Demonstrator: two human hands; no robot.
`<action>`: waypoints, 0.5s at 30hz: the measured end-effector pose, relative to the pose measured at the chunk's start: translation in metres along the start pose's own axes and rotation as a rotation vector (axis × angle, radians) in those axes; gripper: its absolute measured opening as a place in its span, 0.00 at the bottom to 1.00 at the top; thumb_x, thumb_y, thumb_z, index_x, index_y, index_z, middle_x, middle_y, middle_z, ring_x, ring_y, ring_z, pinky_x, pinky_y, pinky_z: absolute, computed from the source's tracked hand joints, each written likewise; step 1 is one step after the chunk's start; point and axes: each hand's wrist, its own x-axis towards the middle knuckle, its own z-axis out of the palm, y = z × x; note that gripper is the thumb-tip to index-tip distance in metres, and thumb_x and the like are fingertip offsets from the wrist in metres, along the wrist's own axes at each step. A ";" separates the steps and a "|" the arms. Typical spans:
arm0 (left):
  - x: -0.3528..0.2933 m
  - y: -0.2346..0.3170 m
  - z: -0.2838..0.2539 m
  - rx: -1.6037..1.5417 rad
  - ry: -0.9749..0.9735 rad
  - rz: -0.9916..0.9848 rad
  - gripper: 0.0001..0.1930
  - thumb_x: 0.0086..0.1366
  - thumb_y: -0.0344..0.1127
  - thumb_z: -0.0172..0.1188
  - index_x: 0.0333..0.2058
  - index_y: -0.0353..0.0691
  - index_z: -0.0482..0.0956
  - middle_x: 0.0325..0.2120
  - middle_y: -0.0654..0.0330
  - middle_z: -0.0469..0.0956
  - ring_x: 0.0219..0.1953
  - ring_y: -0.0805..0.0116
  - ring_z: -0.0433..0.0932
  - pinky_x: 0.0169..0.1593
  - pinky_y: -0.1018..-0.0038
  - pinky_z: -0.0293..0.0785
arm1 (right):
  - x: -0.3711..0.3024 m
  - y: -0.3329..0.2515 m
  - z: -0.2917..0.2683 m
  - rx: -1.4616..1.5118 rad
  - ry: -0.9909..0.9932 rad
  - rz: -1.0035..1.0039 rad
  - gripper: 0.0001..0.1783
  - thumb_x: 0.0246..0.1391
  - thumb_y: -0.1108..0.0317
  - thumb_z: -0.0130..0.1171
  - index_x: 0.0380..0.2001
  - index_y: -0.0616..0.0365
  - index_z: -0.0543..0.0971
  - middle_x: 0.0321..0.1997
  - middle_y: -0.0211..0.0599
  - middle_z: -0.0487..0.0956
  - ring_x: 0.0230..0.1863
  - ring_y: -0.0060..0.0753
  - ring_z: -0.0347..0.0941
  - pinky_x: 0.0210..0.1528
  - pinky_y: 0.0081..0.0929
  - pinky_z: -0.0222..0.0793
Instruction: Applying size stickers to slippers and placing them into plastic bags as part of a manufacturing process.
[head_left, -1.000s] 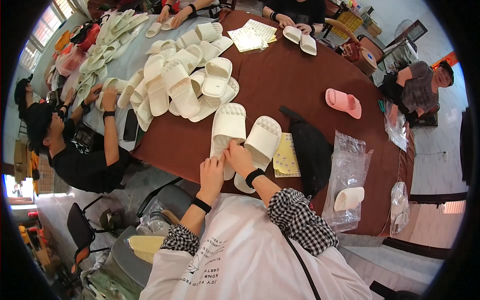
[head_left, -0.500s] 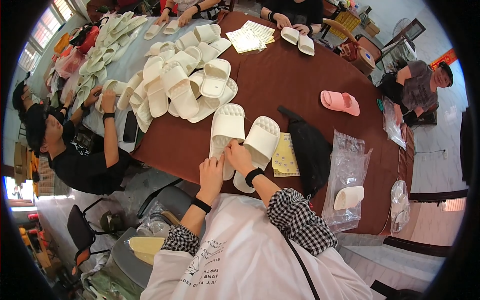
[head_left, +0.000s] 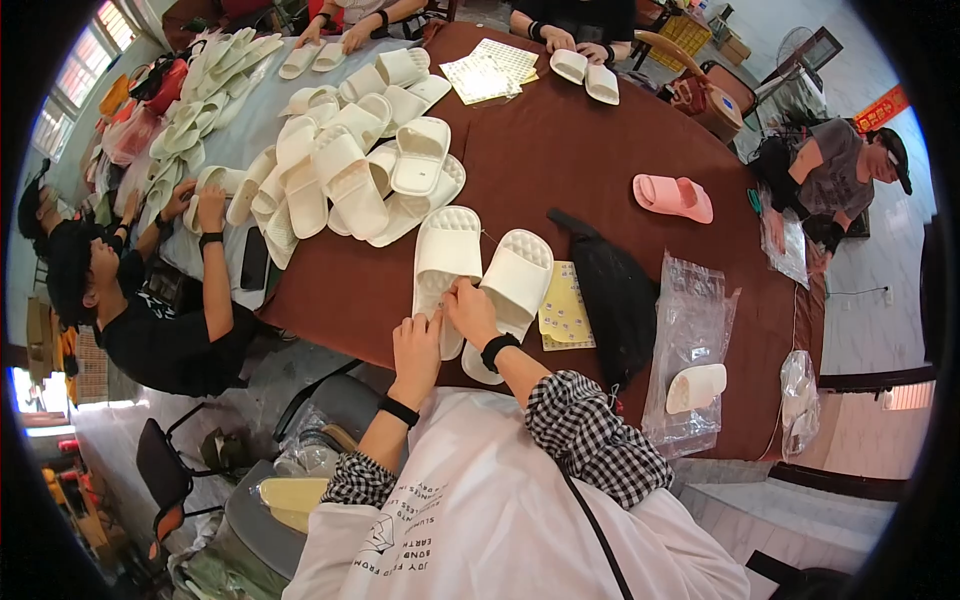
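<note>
A pair of cream slippers lies at the table's near edge in front of me. On the left slipper (head_left: 447, 250), my left hand (head_left: 416, 350) grips the outer edge of the heel half, fingers bent. My right hand (head_left: 469, 312) is closed just behind the strap of that same slipper, its fingertips close to those of the left. Anything small between the fingertips is hidden. The right slipper (head_left: 519, 285) rests beside it, partly under my right wrist. Next to it lies a yellow sheet of small labels (head_left: 566, 310).
A heap of cream slippers (head_left: 345, 165) stands beyond, to the left. Rightward lie a black bag (head_left: 612, 290), a clear plastic bag (head_left: 688, 310) with a cream slipper (head_left: 697, 388), and a pink slipper (head_left: 672, 197). Co-workers sit around the brown-covered table (head_left: 560, 150); several handle slippers.
The whole view has shifted slightly. My hands stay on the left slipper almost unmoved. The person at the right has turned their head and leans lower over a clear bag.
</note>
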 end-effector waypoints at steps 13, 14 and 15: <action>0.002 0.001 0.000 -0.002 0.021 0.020 0.25 0.54 0.25 0.55 0.53 0.41 0.75 0.33 0.58 0.70 0.38 0.58 0.69 0.41 0.63 0.65 | -0.003 -0.005 -0.002 0.010 0.015 0.026 0.12 0.54 0.62 0.58 0.35 0.59 0.74 0.29 0.51 0.81 0.32 0.58 0.78 0.36 0.50 0.72; 0.002 0.001 0.000 -0.003 0.021 0.025 0.25 0.54 0.25 0.55 0.53 0.41 0.75 0.33 0.58 0.70 0.38 0.58 0.69 0.41 0.63 0.65 | -0.003 -0.005 -0.002 0.025 0.013 0.025 0.12 0.54 0.62 0.58 0.35 0.59 0.73 0.29 0.51 0.81 0.33 0.58 0.78 0.36 0.50 0.72; 0.001 0.000 0.000 0.010 0.009 0.023 0.25 0.54 0.26 0.55 0.54 0.40 0.74 0.34 0.58 0.70 0.38 0.59 0.69 0.42 0.64 0.65 | -0.005 -0.006 -0.003 0.039 0.008 0.022 0.12 0.54 0.62 0.58 0.35 0.59 0.73 0.29 0.51 0.81 0.33 0.58 0.78 0.36 0.50 0.72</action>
